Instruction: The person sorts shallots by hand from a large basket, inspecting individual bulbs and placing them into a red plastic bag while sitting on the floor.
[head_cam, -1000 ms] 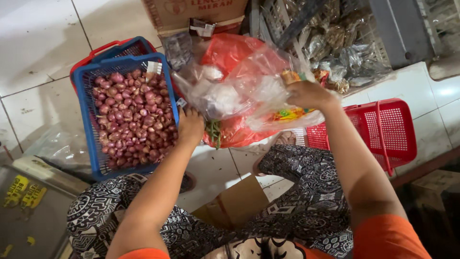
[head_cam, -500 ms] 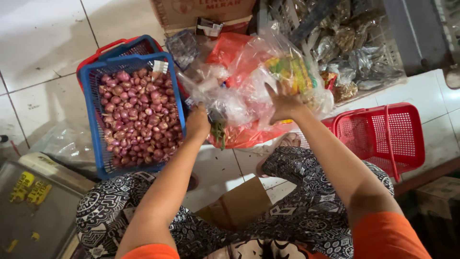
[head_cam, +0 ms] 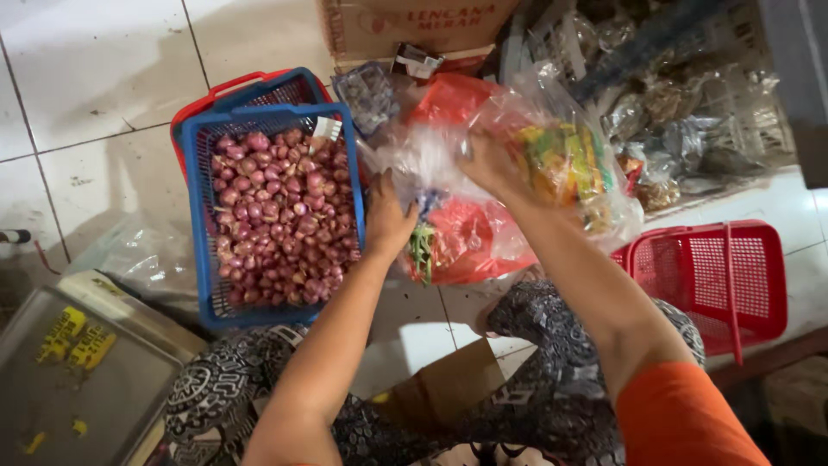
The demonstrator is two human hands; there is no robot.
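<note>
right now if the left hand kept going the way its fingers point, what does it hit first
The left hand points up and away from the body, already gripping the clear plastic bag. Going straight on, it would press deeper into that bag, then probably reach the red bag behind it, though depth is hard to judge.

A single camera worn on the person's head looks steeply down over both forearms at the white tiled floor (head_cam: 103, 78), close enough that the patterned trouser knees fill the lower edge. The blue plastic basket of red shallots (head_cam: 276, 211) sits left of centre, the red plastic basket (head_cam: 716, 276) right.
</note>
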